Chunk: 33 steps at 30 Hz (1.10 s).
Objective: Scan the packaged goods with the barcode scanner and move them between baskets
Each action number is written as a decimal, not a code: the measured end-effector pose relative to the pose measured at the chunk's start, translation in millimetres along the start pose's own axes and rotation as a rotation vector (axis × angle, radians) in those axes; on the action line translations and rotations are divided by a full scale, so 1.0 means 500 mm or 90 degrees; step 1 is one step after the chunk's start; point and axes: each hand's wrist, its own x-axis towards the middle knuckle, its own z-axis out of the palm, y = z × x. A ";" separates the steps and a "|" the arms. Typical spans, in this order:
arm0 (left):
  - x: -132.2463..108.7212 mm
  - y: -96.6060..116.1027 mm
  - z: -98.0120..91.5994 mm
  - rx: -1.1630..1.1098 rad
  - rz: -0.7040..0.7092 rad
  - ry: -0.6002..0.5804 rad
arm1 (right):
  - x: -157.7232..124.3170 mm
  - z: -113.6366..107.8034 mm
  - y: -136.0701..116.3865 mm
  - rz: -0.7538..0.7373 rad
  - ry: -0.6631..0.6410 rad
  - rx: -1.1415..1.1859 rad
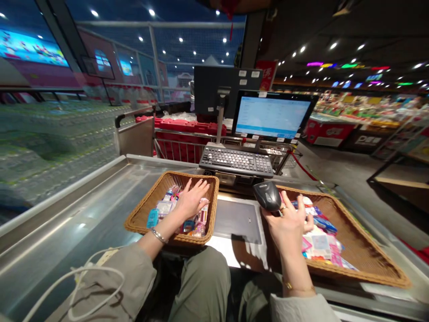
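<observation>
At centre left, the left grip (191, 200) spreads open, palm down, over packets (165, 209) in the left basket (145, 206), holding nothing visible; contact is unclear. Right of centre, the right grip (291, 223) is closed around a black scanner (267, 196). Both this and the right basket (357, 228) probably sit across the metal surface (100, 201) for easy reach.
</observation>
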 end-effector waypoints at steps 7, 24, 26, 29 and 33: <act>-0.072 -0.106 -0.019 0.042 -0.067 -0.114 | -0.019 0.025 -0.021 -0.028 -0.029 0.013; -0.176 -0.220 -0.051 0.088 -0.153 -0.279 | -0.039 0.062 -0.050 -0.042 -0.057 0.042; -0.184 -0.224 -0.055 0.082 -0.151 -0.284 | -0.042 0.065 -0.057 -0.045 -0.065 0.041; -0.197 -0.237 -0.060 0.074 -0.140 -0.294 | -0.048 0.071 -0.062 -0.047 -0.079 0.038; -0.205 -0.257 -0.066 0.065 -0.112 -0.350 | -0.057 0.083 -0.059 -0.053 -0.077 0.042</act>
